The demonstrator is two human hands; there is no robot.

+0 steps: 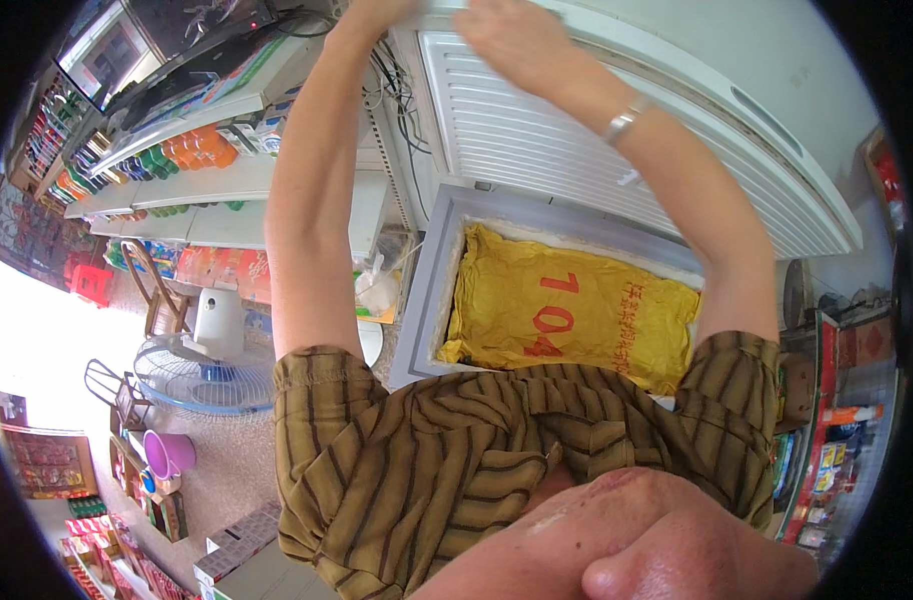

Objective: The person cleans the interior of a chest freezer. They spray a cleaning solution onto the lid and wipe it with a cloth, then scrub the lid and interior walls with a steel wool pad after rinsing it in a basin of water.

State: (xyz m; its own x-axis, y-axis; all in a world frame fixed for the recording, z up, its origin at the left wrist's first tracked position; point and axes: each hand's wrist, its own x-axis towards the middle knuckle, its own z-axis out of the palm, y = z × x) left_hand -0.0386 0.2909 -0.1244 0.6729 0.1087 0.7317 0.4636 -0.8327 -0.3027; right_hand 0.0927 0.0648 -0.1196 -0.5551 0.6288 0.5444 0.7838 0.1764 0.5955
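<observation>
Both of my arms reach forward to the top of the view. My left hand (385, 10) is cut off by the top edge, near the upper left corner of a raised white freezer lid (531, 142). My right hand (512, 41), blurred, is over the lid's ribbed inner face close to its edge; whether it grips anything cannot be made out. A silver bracelet (626, 120) circles my right wrist. Below the lid stands an open chest freezer with a grey rim (426, 300). Inside lies a crumpled yellow sack (599, 307) bearing red writing, with frost along the walls.
Left of me are shelves of bottles (201, 146), hanging cables (404, 97), an electric fan (205, 375), wooden chairs (160, 300) and a purple bucket (169, 454). Goods shelves (824, 450) rise on the right. A grey box (261, 570) sits at lower left.
</observation>
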